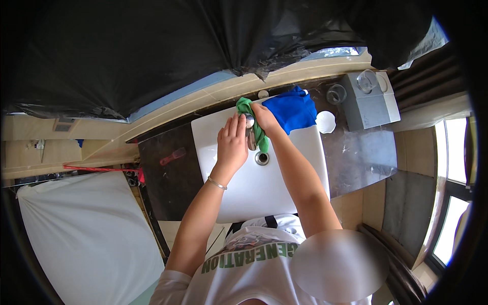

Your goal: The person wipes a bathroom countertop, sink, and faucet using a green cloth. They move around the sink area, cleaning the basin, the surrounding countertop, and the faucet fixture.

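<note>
My right hand (265, 119) grips a bunched green cloth (260, 134) against the right side of a chrome faucet (250, 121). The cloth hangs down along the faucet, and one end sticks up behind it. My left hand (233, 143) lies along the faucet's left side with its fingers nearly straight. Its thumb and palm are hidden, so whether it grips the metal is unclear. Below both hands is the white basin (255, 190) of a sink, with a round metal drain (262, 158). A blue cloth (291, 110) drapes over the basin's back right corner.
A white scalloped dish (326, 122), a clear cup (336, 94) and a grey box (366, 101) bearing another clear cup (367, 81) stand right of the basin. A red translucent handled item (172, 156) lies on the dark counter (167, 190). Black sheeting (171, 49) hangs beyond.
</note>
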The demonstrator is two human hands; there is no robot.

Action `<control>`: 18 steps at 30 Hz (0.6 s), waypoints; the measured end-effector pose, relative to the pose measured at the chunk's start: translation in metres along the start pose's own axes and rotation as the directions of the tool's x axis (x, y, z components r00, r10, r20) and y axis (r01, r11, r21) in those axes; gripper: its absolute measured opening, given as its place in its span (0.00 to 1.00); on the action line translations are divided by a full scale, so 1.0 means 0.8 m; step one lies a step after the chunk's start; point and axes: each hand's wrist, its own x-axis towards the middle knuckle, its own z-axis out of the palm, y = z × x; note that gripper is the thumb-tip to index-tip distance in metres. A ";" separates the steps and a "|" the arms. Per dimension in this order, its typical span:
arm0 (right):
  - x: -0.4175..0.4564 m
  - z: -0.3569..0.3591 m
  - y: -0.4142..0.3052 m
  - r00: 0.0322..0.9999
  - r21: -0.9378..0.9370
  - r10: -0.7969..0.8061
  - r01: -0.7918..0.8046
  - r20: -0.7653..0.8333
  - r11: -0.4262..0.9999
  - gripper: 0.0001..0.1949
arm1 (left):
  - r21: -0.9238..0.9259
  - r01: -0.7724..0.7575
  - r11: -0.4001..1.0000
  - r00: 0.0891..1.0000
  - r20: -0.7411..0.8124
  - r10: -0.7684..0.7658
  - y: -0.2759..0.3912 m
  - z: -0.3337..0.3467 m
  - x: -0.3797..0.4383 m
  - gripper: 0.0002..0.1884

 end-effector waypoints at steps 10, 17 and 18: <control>-0.044 0.010 0.024 0.976 0.252 -0.203 0.216 -0.075 0.943 0.15 | 0.030 0.015 0.999 1.000 0.015 -0.016 -0.004 0.002 -0.002 0.31; -0.059 0.025 0.044 0.935 0.072 -0.167 0.199 -0.311 0.977 0.16 | 0.008 0.012 1.000 0.998 0.054 -0.012 -0.004 0.000 -0.004 0.32; -0.043 0.021 0.049 0.927 0.023 -0.129 0.146 -0.352 0.989 0.17 | 0.005 0.011 1.000 0.998 0.061 -0.012 -0.002 -0.001 -0.002 0.32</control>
